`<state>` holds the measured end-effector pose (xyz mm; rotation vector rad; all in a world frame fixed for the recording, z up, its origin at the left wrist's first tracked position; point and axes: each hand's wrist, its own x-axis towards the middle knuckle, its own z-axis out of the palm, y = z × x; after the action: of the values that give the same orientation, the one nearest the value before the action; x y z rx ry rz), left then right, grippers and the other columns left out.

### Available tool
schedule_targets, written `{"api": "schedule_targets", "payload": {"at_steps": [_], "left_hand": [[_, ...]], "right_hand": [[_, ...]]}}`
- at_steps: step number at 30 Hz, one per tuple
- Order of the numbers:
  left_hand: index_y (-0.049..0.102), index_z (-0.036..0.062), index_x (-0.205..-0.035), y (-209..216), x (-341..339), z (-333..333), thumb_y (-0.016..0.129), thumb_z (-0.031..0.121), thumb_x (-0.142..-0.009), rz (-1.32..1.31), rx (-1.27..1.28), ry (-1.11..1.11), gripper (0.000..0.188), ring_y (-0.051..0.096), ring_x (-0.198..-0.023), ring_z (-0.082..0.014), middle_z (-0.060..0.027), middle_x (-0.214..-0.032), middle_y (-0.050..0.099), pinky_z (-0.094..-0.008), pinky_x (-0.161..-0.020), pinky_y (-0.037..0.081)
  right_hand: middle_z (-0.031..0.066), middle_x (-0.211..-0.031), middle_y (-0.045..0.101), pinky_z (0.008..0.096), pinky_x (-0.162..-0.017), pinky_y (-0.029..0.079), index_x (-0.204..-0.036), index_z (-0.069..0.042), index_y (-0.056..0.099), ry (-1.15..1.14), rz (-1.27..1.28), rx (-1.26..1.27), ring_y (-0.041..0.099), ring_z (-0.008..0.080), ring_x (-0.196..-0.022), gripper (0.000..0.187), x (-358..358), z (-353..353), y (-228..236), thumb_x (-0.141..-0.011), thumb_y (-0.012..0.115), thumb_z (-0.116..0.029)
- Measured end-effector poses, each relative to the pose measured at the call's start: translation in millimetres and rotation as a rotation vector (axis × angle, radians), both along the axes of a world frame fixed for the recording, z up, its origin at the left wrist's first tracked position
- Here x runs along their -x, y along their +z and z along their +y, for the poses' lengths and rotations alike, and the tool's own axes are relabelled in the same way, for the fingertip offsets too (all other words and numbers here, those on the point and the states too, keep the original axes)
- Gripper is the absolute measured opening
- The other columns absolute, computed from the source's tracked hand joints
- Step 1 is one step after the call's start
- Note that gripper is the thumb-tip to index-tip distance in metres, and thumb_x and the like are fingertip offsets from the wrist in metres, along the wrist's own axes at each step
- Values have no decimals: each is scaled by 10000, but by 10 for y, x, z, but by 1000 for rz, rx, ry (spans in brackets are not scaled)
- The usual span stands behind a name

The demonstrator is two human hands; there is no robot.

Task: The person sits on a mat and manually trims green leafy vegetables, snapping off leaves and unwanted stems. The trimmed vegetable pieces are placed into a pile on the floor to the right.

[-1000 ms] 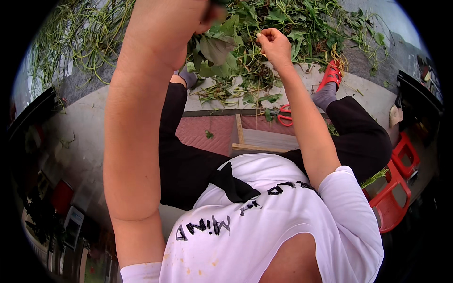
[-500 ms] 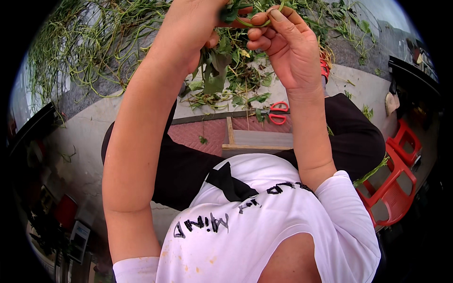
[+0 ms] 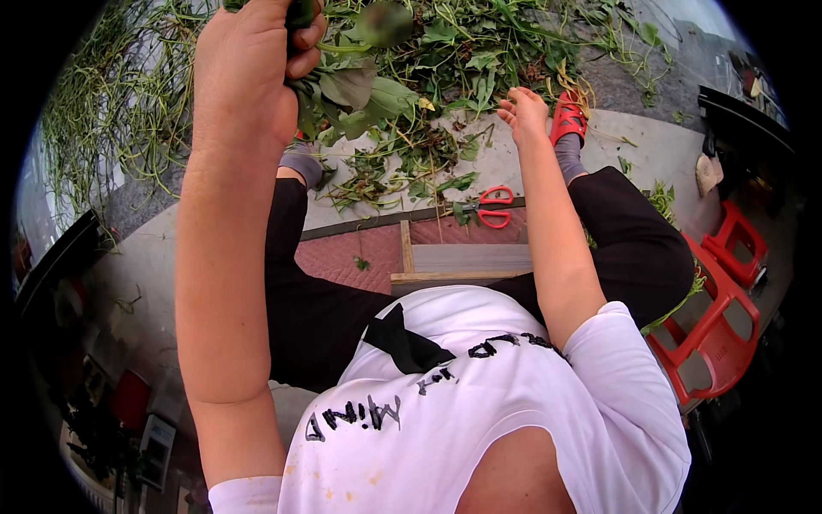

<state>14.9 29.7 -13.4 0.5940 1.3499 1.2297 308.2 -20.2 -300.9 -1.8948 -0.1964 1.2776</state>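
The left hand (image 3: 244,81) is closed around a leafy bunch (image 3: 353,90), whose broad leaves spill out past its fingers, toward the pile (image 3: 467,56). The right hand (image 3: 526,113) is loosely open (nothing shows in it), well apart from the bunch. The bunch looks light and limp; its leaves would probably bruise or tear easily, so the firmer stems seem the better hold.

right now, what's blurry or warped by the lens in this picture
Head view, top: a round dark-green smudge is out of focus right of the left hand; head view, centre: the red-handled scissors look sharp; head view, rim: black corners, and the edge of the pale floor appears bowed.
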Motion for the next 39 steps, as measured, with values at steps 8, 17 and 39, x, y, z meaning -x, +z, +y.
{"api": "schedule_targets", "payload": {"at_steps": [8,17,39], "left_hand": [[452,99,-770,-17,-69,12,614,247,-876,74,-45,-21,244,400,-445,-84,-7,-590,453,-215,-361,265],[572,17,-890,-55,-141,13,578,152,-894,344,-175,-156,135,520,-598,-62,-10,-705,582,-203,-503,407],[613,37,-945,-288,53,-32,653,247,-844,514,-10,-518,236,550,-610,-52,24,-730,593,-216,-545,442]], "right_hand": [[29,-756,581,292,-470,502,-935,-27,558,229,189,322,576,144,-574,231,392,-245,-430,-888,561,-253],[112,-786,661,387,-702,505,-876,-77,678,1485,-921,-288,630,298,-747,189,704,513,1211,-809,590,-231],[31,-828,643,205,-542,468,-966,-25,643,784,89,-669,579,85,-643,226,930,952,1303,-871,620,-228]]}}
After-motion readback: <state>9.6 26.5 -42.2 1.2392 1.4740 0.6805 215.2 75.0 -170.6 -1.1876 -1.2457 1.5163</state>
